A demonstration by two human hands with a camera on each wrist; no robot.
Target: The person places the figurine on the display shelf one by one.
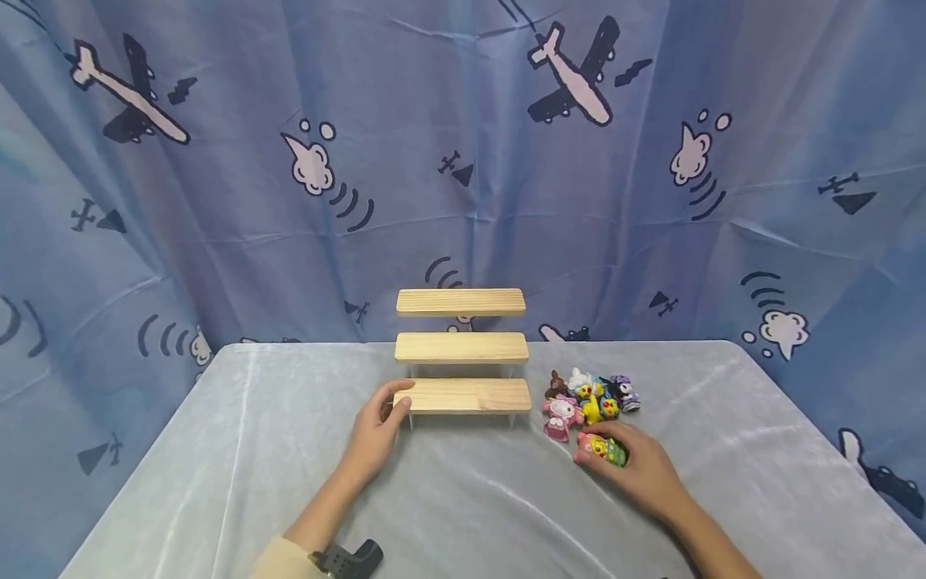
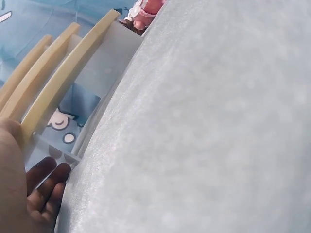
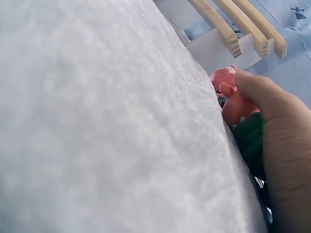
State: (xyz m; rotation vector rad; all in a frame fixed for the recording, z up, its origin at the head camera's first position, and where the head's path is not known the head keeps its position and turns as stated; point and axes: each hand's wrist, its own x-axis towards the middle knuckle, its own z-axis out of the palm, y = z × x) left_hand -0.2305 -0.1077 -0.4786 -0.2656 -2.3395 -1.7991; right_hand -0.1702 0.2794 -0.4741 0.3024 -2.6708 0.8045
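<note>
A three-step wooden display stand [image 1: 470, 396] on clear supports stands at the middle of the table. My left hand [image 1: 374, 430] holds the left end of its lowest board, the thumb at the board's front edge. The left wrist view shows fingers [image 2: 46, 187] curled below that board, beside the clear support. To the right, my right hand [image 1: 646, 473] grips a small pink and green figurine [image 1: 611, 452] with some yellow on it, low over the table. In the right wrist view the thumb lies against the figurine [image 3: 238, 109]; the palm hides part of it.
Several small figurines [image 1: 592, 406], in yellow, pink, white, brown and dark purple, cluster right of the stand, just beyond my right hand. A pale grey cloth [image 1: 463, 498] covers the table. Behind it hangs a blue curtain [image 1: 448, 96] with printed airplanes.
</note>
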